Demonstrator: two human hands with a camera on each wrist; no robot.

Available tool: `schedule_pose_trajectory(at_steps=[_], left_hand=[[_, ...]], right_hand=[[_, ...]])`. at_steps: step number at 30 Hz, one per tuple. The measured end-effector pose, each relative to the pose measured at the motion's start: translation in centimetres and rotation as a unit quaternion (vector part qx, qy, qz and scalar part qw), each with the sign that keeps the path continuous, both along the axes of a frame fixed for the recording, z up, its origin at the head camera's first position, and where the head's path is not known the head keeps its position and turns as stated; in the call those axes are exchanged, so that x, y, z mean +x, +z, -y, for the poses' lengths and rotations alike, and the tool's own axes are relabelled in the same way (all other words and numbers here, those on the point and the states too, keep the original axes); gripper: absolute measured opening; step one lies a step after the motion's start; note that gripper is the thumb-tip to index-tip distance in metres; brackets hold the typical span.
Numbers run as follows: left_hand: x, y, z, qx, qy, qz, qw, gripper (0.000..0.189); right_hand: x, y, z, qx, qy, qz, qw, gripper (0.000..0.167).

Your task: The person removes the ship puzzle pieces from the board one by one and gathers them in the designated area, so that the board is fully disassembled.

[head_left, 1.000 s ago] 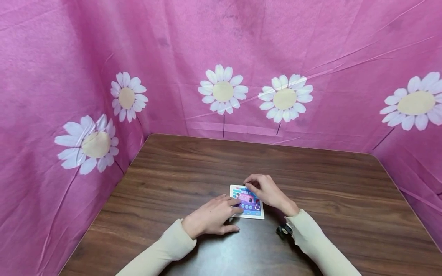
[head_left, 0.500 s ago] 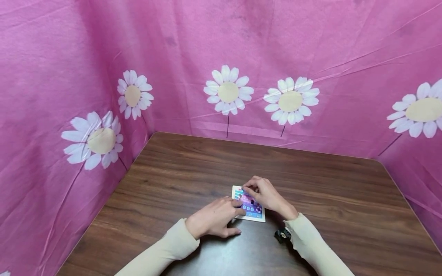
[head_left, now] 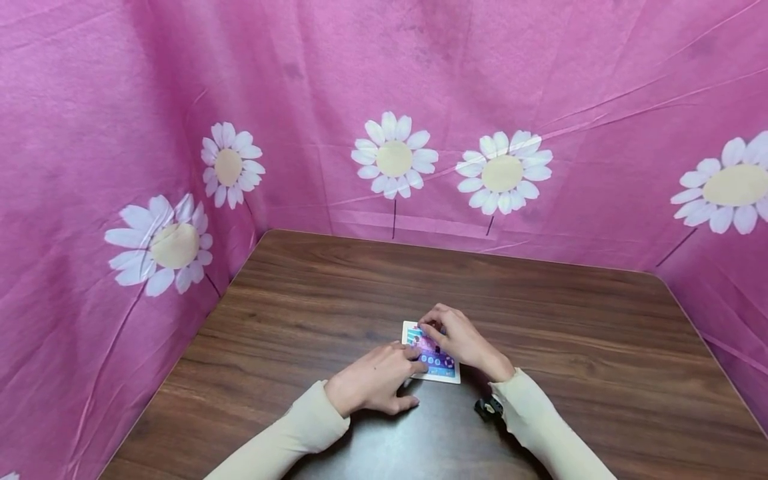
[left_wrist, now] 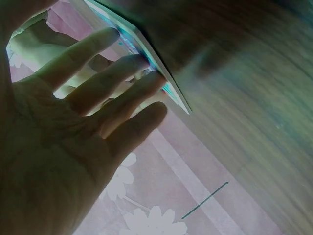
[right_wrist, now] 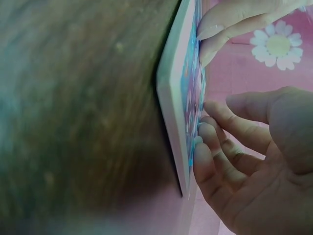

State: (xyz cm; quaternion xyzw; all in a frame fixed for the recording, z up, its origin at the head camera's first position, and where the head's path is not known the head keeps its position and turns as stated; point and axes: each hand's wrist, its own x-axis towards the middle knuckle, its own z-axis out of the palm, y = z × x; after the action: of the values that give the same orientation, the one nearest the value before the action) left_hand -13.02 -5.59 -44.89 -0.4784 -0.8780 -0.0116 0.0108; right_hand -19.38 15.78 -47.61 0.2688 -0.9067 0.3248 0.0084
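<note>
Left hand (head_left: 378, 379), grip wide, rests on the picture board (head_left: 436, 362) on the bench (head_left: 348, 287); right hand (head_left: 462, 341), thumb apart from bent fingers, grip narrower, touches its far part

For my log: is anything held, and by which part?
Apparently nothing: the left hand and right hand only touch the face of the flat, white-edged, multicoloured picture board.

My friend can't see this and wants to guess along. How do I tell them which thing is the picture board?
Look below the pink curtain to the brown wood-grain table. On it, at the fingertips of the left hand and right hand, lies the flat picture board. Its white edges and blue, pink and purple picture set it apart from the brown wood.
</note>
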Motion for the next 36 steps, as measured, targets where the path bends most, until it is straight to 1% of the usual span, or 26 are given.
schedule_pose_trajectory(at_steps=[6, 10, 14, 17, 20, 24, 27, 32, 36], left_hand=[[0.24, 0.15, -0.21, -0.009, 0.015, 0.0, 0.9998, 0.051], [0.45, -0.04, -0.34, -0.009, 0.02, -0.001, 0.9998, 0.054], [0.57, -0.16, -0.18, -0.013, 0.023, -0.005, 0.9996, 0.053], [0.43, -0.15, -0.17, -0.011, 0.022, -0.01, 0.9996, 0.052], [0.28, -0.1, -0.29, -0.007, 0.02, -0.008, 0.9998, 0.053], [0.24, 0.03, -0.38, -0.012, 0.018, -0.004, 0.9998, 0.055], [0.29, 0.2, -0.43, -0.019, 0.02, -0.005, 0.9996, 0.056], [0.47, 0.32, -0.53, -0.024, 0.026, -0.001, 0.9994, 0.058], [0.46, 0.24, -0.58, -0.023, 0.03, 0.002, 0.9993, 0.059]], right_hand=[[0.15, 0.01, 0.23, 0.005, -0.007, -0.008, 0.9999, 0.012], [0.27, -0.05, 0.33, 0.003, -0.015, 0.01, 0.9998, 0.007], [0.23, 0.09, 0.64, -0.017, -0.008, 0.038, 0.9991, 0.007], [0.21, 0.3, 0.66, -0.039, -0.008, 0.041, 0.9984, 0.008], [0.27, 0.41, 0.52, -0.058, -0.009, 0.041, 0.9974, 0.008], [0.31, 0.39, 0.52, -0.079, 0.002, 0.056, 0.9953, 0.01], [0.34, 0.33, 0.7, -0.083, 0.001, 0.061, 0.9947, 0.01], [0.5, 0.39, 0.91, -0.078, -0.011, 0.053, 0.9955, 0.01], [0.56, 0.65, 0.69, -0.094, -0.013, 0.054, 0.994, 0.009]])
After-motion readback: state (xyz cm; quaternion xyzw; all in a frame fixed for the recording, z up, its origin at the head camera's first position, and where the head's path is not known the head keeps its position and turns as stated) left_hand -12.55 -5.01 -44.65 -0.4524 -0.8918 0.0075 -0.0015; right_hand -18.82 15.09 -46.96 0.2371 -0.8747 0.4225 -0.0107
